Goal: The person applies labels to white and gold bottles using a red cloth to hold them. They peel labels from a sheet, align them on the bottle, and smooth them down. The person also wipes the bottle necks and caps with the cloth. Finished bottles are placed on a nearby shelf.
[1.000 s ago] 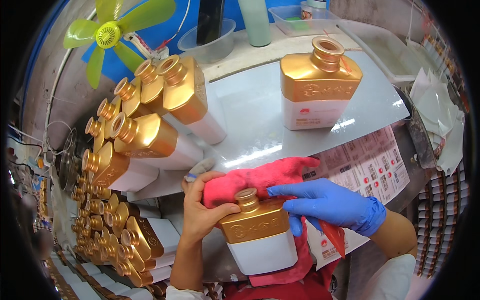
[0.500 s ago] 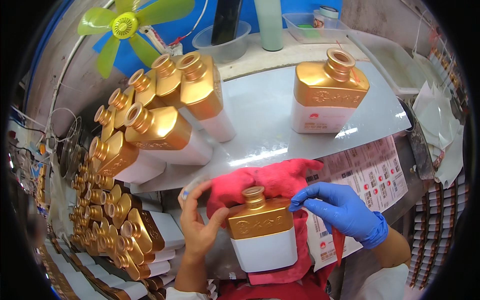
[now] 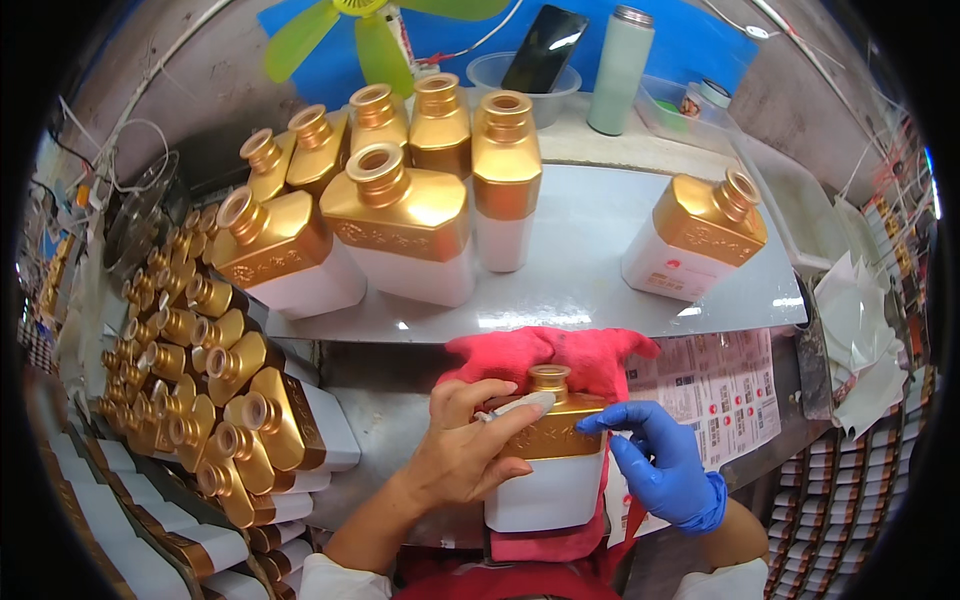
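Note:
A bottle [image 3: 545, 490] with a gold shoulder and white body stands in front of me, propped against a bunched pink-red cloth [image 3: 555, 345]. My left hand [image 3: 465, 435] is bare, with a white wrap [image 3: 520, 404] along its index finger. That finger lies over the gold shoulder's left part, and the thumb is spread apart below. On the bottle's right, my right hand [image 3: 665, 470] wears a blue glove. Its index finger is at the gold shoulder, with the other fingers curled. Below them a red pointed piece [image 3: 632, 517] sticks out; its other end is hidden.
Several similar bottles [image 3: 400, 230] stand on the grey board at left, and one bottle [image 3: 690, 235] stands at right. Many more fill the lower left [image 3: 240, 390]. A printed label sheet [image 3: 725, 385] lies at right. Behind are a flask [image 3: 622, 75] and a green fan [image 3: 380, 45].
My left hand has moved right, from beside the bottle onto its gold shoulder. My right thumb has parted from the index finger. The whole view has shifted.

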A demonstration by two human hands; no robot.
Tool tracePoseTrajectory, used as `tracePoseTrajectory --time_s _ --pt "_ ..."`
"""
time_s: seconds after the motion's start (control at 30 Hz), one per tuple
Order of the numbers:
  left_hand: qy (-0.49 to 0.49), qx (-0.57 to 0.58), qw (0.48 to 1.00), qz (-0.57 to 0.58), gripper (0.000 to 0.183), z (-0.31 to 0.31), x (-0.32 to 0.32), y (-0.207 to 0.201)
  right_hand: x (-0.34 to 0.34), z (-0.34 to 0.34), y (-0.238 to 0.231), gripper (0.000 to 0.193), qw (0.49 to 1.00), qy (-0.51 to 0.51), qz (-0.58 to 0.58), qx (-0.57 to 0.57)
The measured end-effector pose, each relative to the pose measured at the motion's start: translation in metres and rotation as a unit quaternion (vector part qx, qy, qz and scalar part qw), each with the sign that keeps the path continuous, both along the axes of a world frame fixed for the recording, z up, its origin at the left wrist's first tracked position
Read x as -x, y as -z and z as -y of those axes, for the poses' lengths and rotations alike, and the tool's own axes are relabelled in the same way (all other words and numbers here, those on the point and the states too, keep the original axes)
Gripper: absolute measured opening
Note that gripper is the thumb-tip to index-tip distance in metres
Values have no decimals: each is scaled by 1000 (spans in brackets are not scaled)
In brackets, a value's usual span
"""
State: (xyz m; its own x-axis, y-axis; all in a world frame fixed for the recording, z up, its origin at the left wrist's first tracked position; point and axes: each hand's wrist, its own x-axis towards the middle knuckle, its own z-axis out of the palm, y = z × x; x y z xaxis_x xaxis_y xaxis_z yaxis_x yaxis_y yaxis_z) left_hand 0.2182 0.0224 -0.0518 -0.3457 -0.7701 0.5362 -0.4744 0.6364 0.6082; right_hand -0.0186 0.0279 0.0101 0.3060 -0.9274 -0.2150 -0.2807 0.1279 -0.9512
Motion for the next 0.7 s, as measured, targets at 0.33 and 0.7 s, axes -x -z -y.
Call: tracePoseTrajectory --time_s 0.33,0.7 --pt "-56 30 994 -84 61 -2 12 10 -6 -3 3 17 997 49 22 -50" --pt "-42 -55 985 -158 51 1 0 29 6 1 15 12 989 86 93 -79"
